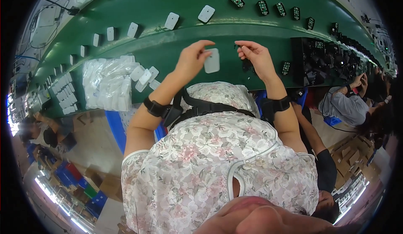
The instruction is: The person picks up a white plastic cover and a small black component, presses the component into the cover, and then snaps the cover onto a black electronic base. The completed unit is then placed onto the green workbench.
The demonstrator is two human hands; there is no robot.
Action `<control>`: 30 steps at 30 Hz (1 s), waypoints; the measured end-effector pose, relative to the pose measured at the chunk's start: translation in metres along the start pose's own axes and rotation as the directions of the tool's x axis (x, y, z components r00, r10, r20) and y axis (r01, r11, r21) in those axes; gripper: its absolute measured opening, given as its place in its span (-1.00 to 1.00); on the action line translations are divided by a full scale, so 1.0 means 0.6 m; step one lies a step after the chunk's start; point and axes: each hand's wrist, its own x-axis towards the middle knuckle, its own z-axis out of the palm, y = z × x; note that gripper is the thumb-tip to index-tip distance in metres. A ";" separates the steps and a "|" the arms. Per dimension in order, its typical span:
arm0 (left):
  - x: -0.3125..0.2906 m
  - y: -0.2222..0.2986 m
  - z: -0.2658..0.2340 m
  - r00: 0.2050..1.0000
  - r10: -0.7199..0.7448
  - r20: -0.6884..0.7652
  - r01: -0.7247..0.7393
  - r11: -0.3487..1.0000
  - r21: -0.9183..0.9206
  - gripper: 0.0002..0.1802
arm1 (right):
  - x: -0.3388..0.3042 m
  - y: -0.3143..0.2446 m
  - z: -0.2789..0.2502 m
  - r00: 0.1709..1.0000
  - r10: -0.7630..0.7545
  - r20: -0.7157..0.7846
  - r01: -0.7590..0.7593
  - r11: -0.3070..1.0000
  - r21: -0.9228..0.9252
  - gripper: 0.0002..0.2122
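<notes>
In the head view, any lettering on the pale casings or the plastic packing is too small to make out. The left hand [192,60] has its thumb and fingers clamped on the upper left edge of a white cover [213,62], which is above the near part of the green bench [226,75], in front of the person. The cover's long axis runs nearly straight away from the body, one short end pointing toward the raised strip and the other toward the person's lap. The right hand [257,58] has its thumb and forefinger together on a small dark part [236,46], whose direction is too small to tell; more dark pieces [247,66] lie below this hand. At the right stands a black box [297,51] heaped with dark casings [329,62], and a circuit board unit [286,68] lies just beside it. At the left a clear plastic bag [105,83] is full of whitish pieces, with loose white covers [145,76] touching or near its right side. Along the raised strip sit white casings [171,20] and, farther right, black casings with green boards [262,7]. A blue bin [116,129] shows below the bench edge.
</notes>
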 end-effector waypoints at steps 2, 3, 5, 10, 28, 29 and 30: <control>0.002 0.028 0.015 0.998 0.062 -0.013 -0.062 0.998 0.011 -0.69 | -0.004 -0.018 0.024 0.993 -0.035 0.110 0.039 0.999 -0.035 -0.82; 0.003 0.041 0.020 0.993 0.115 -0.031 -0.115 0.993 -0.001 -0.69 | -0.008 -0.027 0.035 0.993 -0.037 0.110 0.041 0.999 -0.034 -0.82; 0.006 0.058 0.025 0.968 0.237 -0.081 -0.236 0.971 0.031 -0.73 | -0.015 -0.038 0.052 0.986 -0.039 0.164 0.036 0.999 0.022 -0.76; 0.007 0.055 0.019 0.945 0.321 -0.059 -0.309 0.939 0.150 -0.82 | -0.016 -0.039 0.066 0.988 -0.051 0.144 0.053 0.999 -0.011 -0.75; -0.007 0.060 0.005 0.965 -0.231 0.122 0.255 0.731 -0.632 -0.79 | -0.035 -0.047 0.094 0.740 -0.659 0.138 0.539 0.457 -0.708 -0.91; -0.006 0.058 0.003 0.955 -0.259 0.144 0.290 0.715 -0.636 -0.77 | -0.036 -0.044 0.097 0.771 -0.626 0.117 0.513 0.503 -0.695 -0.91; -0.007 0.059 0.004 0.955 -0.259 0.145 0.291 0.716 -0.635 -0.77 | -0.038 -0.042 0.099 0.802 -0.590 0.096 0.484 0.547 -0.683 -0.90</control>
